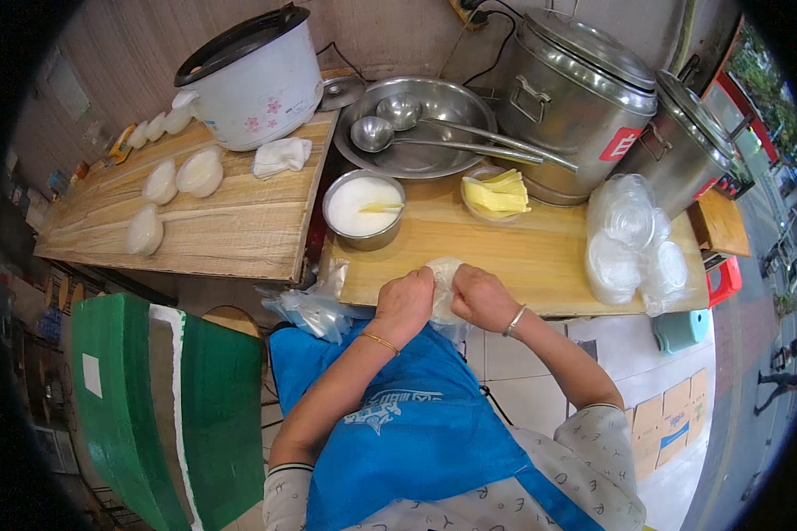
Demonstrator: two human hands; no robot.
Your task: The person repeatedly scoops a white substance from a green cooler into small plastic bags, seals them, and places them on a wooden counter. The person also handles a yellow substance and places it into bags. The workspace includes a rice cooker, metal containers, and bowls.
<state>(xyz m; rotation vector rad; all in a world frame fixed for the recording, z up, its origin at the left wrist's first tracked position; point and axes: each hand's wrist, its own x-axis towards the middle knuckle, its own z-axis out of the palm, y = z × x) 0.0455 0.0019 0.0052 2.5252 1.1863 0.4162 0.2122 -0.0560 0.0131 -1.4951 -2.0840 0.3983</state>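
My left hand point(406, 302) and my right hand point(485, 297) are both closed on a clear plastic bag point(445, 295) at the front edge of the wooden table point(525, 249). Something pale and round, perhaps a bowl, shows in the bag between my fists; my hands partly cover it. Beyond my left hand stands a round steel container point(365, 232) of white granules, with a yellow utensil point(382, 208) stuck in it. A tub of flat yellow utensils point(498, 192), probably plastic spoons, is farther back. Bagged clear plastic lids or bowls point(621, 245) lie right of my right hand.
Two ladles point(378, 136) rest in a wide steel basin point(425, 162). Behind are lidded steel pots point(571, 99) and a white electric cooker point(259, 99). Several wrapped bowls point(199, 172) and a white cloth point(282, 157) occupy the left table. A green box point(123, 398) stands below left.
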